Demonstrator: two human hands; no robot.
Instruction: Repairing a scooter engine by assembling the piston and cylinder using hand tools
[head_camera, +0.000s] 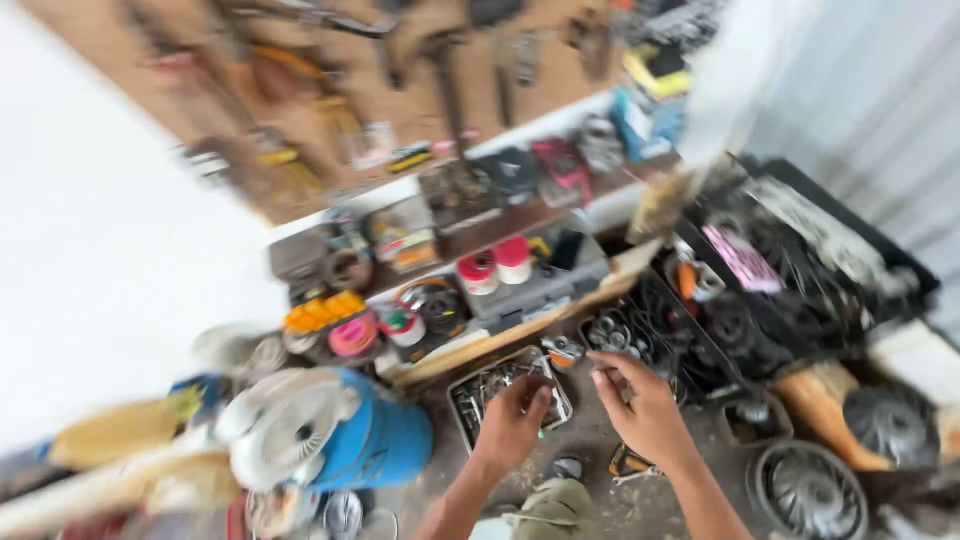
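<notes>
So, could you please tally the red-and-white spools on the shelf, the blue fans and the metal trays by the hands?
Red-and-white spools: 2
Blue fan: 1
Metal tray under the left hand: 1
Total: 4

A brown pegboard wall (330, 70) was seen at the top of the blurred view, hung with hand tools whose kinds could hardly be told. Below it a low wooden shelf (520, 330) was crowded with tape rolls, small boxes and cases. To the left a plain white wall (90, 250) was lit brightly, and to the right a pale corrugated wall (880, 90) was shown. The grey concrete floor (600, 440) was covered with clutter: a blue fan (330, 430), black crates (800, 270) of parts, and round wheel covers (810, 490). The scene was lit evenly by daylight.
</notes>
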